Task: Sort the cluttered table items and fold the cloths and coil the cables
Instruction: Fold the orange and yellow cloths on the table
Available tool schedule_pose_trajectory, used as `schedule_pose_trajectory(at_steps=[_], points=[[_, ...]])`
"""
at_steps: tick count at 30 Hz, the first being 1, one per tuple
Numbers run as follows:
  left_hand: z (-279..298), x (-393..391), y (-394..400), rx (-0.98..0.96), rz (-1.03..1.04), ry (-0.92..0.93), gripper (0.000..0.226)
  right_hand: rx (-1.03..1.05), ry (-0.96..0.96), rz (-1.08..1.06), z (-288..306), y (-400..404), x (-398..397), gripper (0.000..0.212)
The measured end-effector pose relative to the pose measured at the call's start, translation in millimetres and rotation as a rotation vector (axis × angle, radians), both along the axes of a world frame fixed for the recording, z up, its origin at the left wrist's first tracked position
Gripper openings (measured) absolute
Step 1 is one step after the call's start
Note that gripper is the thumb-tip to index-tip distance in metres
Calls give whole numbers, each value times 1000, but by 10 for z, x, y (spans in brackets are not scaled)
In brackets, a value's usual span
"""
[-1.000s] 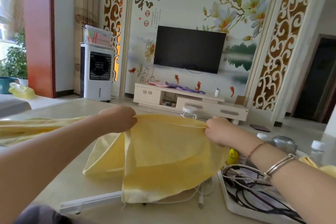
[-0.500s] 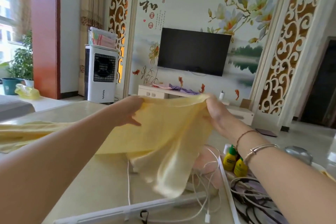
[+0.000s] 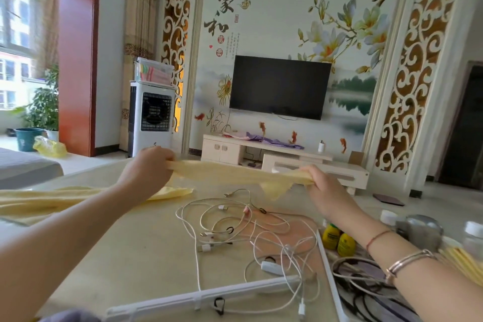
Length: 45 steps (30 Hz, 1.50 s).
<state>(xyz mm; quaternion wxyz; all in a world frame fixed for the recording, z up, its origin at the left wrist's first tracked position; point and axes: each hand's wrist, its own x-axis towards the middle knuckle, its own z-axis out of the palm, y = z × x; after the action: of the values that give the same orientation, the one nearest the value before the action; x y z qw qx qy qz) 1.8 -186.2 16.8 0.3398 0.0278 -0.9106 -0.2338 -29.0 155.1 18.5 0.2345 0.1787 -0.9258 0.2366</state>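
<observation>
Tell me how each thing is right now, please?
Yellow cloth: stretched in the air between both hands.
Left hand: gripping one end.
Right hand: gripping the other end.
White cables: tangled, uncoiled.
Second yellow cloth: lying flat.
TV: off.

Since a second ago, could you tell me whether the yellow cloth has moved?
Yes. The yellow cloth has risen clear of the white cables it covered, stretched between left hand and right hand.

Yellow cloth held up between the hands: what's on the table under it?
Under the yellow cloth, tangled white cables lie loose on the table. The forearms hide whatever lies beneath them.
</observation>
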Motion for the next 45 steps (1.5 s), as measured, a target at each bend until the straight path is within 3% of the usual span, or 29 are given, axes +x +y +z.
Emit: schedule_pose_trajectory(at_steps=[4, 8, 12, 17, 22, 25, 31, 45], points=[[-241, 144, -231, -47, -4, -112, 13, 205, -70, -73, -246, 91, 136, 24], [-358, 325, -293, 151, -166, -165, 14, 103, -148, -52, -372, 162, 241, 8], [-410, 431, -344, 203, -255, -390, 18, -89, -320, 26, -399, 221, 320, 11], [-425, 453, -374, 222, -263, -602, 24, -116, -501, 67, -315, 161, 304, 23], [-566, 255, -471, 211, -196, -794, 17, -62, -745, -14, -399, 106, 58, 6], [-678, 63, -578, 213, -61, -772, 14, -48, -672, -117, -511, 10, -236, 10], [-849, -309, -904, 428, 117, -655, 19, -124, -529, -219, -686, -310, -961, 15], [-1212, -694, -998, 334, 218, -415, 19, 38, -431, -423, -983, -626, -1428, 9]])
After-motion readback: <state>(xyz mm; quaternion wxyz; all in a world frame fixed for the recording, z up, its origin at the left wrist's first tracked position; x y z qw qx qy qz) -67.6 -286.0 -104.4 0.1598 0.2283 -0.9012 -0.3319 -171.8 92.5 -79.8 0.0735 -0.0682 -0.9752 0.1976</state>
